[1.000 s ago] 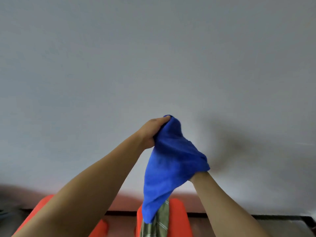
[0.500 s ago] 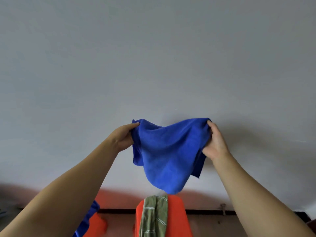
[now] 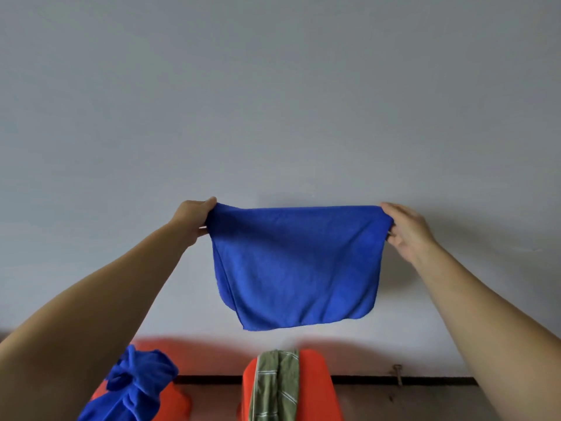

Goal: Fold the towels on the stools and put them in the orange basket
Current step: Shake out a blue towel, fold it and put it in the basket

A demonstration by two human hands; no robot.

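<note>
Up at arm's length, the left hand (image 3: 192,218) and the right hand (image 3: 406,230) each pinched a top corner of the blue towel (image 3: 297,265), fingers clamped on cloth. It hung spread between them, long axis level from hand to hand, lower edge loose and well above the stools. Neither hand looked nearer. Below, a striped green towel (image 3: 276,387) draped the middle orange stool (image 3: 315,387), and another blue towel (image 3: 133,387) lay bunched on the left stool (image 3: 174,404). Open air on every side left room, I judged, to bring the corners together. No basket showed.
</note>
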